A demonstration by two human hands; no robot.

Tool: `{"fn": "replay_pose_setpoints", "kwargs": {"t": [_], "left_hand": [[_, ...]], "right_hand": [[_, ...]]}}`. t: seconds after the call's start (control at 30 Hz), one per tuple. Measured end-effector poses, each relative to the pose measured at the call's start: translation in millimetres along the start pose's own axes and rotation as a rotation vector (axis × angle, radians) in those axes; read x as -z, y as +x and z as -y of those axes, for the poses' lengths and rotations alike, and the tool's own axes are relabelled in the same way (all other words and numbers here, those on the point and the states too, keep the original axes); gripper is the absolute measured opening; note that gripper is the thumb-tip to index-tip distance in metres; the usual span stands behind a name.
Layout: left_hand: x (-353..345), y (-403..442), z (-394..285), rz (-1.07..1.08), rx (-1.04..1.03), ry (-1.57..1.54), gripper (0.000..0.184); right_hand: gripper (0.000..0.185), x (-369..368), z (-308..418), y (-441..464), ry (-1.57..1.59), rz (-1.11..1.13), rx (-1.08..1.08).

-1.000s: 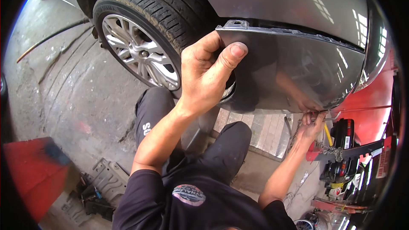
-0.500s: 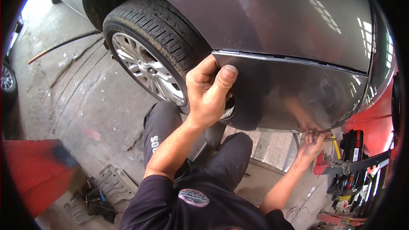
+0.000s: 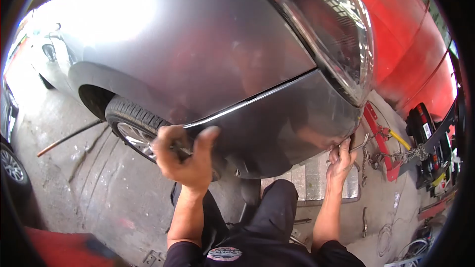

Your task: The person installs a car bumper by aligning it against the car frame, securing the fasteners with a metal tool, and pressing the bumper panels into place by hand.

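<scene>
The grey car's bumper corner (image 3: 287,123) lies below the fender and headlight (image 3: 336,29), with a narrow dark seam along its top edge. My left hand (image 3: 185,155), blurred by motion, is at the bumper's wheel-side end; its fingers are curled but apart from the thumb, and nothing shows between them. Under the bumper's lower edge, my right hand (image 3: 340,160) is closed around a thin metal tool (image 3: 364,142), whose end sticks out to the right. Part of the tool is hidden by the fingers.
The front wheel (image 3: 133,128) stands left of my left hand. A silvery mat (image 3: 311,183) lies on the floor below the bumper. To the right are a red frame with a chain (image 3: 413,154), a yellow-handled item (image 3: 400,139) and a large red panel (image 3: 410,29).
The view has swung toward the headlight. The raised bumper edge has come down against the fender, and my left hand has loosened from it. My right hand stays at the lower edge.
</scene>
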State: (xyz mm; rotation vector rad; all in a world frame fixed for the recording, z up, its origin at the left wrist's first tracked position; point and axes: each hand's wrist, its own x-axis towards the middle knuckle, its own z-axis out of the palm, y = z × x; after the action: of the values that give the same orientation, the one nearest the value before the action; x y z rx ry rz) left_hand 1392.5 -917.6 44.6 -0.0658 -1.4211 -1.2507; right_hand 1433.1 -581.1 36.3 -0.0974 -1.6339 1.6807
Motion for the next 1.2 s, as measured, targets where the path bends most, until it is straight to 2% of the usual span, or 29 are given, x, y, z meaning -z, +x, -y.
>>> {"fn": "replay_pose_setpoints", "kwargs": {"t": [0.03, 0.07, 0.13, 0.23, 0.33, 0.37, 0.47, 0.5, 0.57, 0.67, 0.73, 0.83, 0.9, 0.97, 1.03, 1.1, 1.2], "left_hand": [[-4, 10, -6, 0.108, -0.159, 0.085, 0.043], [-8, 13, -7, 0.124, -0.273, 0.172, 0.043], [-16, 20, -6, 0.117, -0.39, 0.18, 0.041], [-17, 19, 4, 0.114, -0.365, 0.157, 0.038], [-15, 15, -9, 0.115, -0.222, 0.177, 0.035], [-20, 16, -22, 0.088, -0.224, 0.161, 0.024], [-20, 18, -62, 0.204, -0.278, -0.24, 0.013], [-19, 14, -73, 0.272, -0.253, -0.581, 0.012], [2, 37, -95, 0.627, -0.341, -0.066, 0.01], [-80, 40, -77, 0.548, -0.43, -0.503, 0.029], [-83, 36, -74, 0.451, -0.372, -0.558, 0.035], [-88, 34, -89, 0.436, -0.255, -0.623, 0.046], [-76, 38, -97, 0.433, -0.119, -0.846, 0.041], [-61, 59, -108, 0.658, -0.197, -1.07, 0.032], [-72, 76, -108, 0.829, -0.368, -1.032, 0.032], [-103, 56, -104, 0.635, -0.384, -0.746, 0.039], [-114, 51, -104, 0.535, -0.329, -0.658, 0.039]], "right_hand": [[0.039, 2, 0, 1, -0.016, -0.013, 0.012], [0.04, 3, -1, 0, -0.031, -0.026, 0.022], [0.044, -1, -8, 3, -0.036, -0.037, 0.048], [0.055, -1, -7, 3, -0.032, -0.019, 0.066], [0.079, -6, 1, 0, -0.058, -0.034, 0.074], [0.08, -7, 1, 1, -0.062, -0.026, 0.089], [0.079, -11, 12, -3, -0.031, -0.042, 0.04], [0.079, -4, 7, -2, -0.018, -0.036, -0.007], [0.08, -1, -9, 2, -0.001, -0.063, 0.044], [0.08, 7, -25, 7, -0.045, -0.073, 0.131], [0.079, 3, -29, 9, -0.045, -0.076, 0.159], [0.077, 5, -22, 6, -0.033, -0.048, 0.123], [0.076, 5, -22, 5, -0.023, -0.035, 0.089], [0.076, 3, -18, 4, 0.002, -0.032, 0.105], [0.078, 0, -14, 3, 0.039, -0.029, 0.102], [0.081, -2, -7, 2, 0.086, -0.017, 0.08], [0.082, -7, 9, 1, 0.036, -0.028, 0.104]]}}
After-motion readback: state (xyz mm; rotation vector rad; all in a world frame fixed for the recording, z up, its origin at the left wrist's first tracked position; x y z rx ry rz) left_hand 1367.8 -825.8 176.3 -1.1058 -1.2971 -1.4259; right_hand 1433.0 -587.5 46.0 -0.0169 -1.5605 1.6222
